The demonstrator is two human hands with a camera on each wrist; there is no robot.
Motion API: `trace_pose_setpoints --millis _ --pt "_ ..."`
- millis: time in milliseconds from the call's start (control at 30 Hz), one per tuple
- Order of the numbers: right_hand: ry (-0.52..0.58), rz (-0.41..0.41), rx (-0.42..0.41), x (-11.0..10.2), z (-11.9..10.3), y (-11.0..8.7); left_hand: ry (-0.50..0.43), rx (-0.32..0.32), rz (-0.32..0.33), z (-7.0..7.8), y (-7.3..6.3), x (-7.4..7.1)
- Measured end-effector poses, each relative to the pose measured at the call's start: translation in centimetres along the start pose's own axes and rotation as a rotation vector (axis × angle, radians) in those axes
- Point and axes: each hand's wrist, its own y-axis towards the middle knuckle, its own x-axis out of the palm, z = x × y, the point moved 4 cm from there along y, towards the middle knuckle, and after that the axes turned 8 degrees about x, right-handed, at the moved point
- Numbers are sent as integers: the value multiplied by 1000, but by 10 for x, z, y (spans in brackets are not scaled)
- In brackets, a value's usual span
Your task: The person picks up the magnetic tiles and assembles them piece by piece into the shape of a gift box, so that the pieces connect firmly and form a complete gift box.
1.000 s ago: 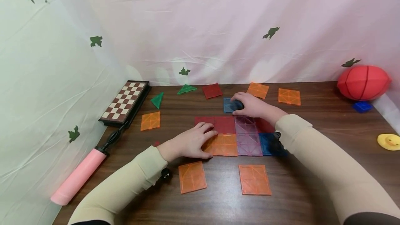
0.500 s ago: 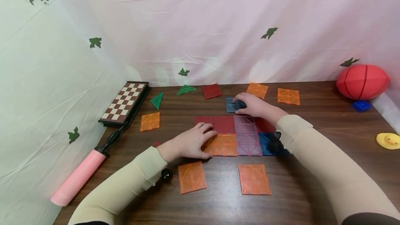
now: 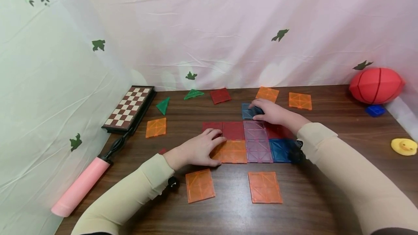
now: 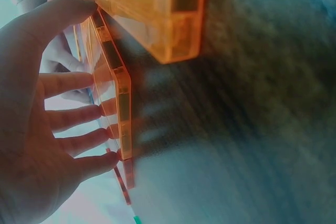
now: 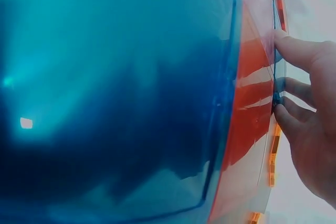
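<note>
Translucent magnetic tiles lie flat in a two-row block mid-table: red tiles (image 3: 233, 130), purple tiles (image 3: 258, 149), orange tiles (image 3: 234, 151) and a dark blue tile (image 3: 279, 151). My left hand (image 3: 200, 148) rests its spread fingertips and thumb on the block's left end; in the left wrist view they touch an orange tile (image 4: 125, 85). Behind the purple column, my right hand (image 3: 269, 111) holds a lighter blue tile (image 3: 246, 111) between thumb and fingers, partly covering it. A dark blue tile (image 5: 121, 77) fills much of the right wrist view.
Two loose orange tiles, left (image 3: 200, 186) and right (image 3: 265, 188), lie in front. Behind are a red tile (image 3: 220, 95), green triangles (image 3: 193, 94) and more orange tiles (image 3: 300, 100). A chessboard (image 3: 128, 108) and pink pump (image 3: 81, 186) stand left; a red ball (image 3: 376, 85) and yellow duck (image 3: 404, 147) right.
The lighter blue tile has slid to the right together with my right hand, along the block's back side. My left hand stays in place on the block's left end.
</note>
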Motion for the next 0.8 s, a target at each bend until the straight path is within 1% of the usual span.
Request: trace_pose_setpoints --millis 200,467,600,700,800 --pt "-1 -13 13 1 2 -3 -10 2 5 0 0 1" --pt "9 -5 -19 1 0 -4 -2 -1 2 -1 -1 1" --pt "-12 4 -20 0 -1 -2 -10 -5 -3 -1 -1 1" --pt "-24 29 -13 -2 1 1 -6 -5 -10 -1 -1 1" --pt "-27 92 5 -8 3 4 -1 -3 -13 -2 0 2"
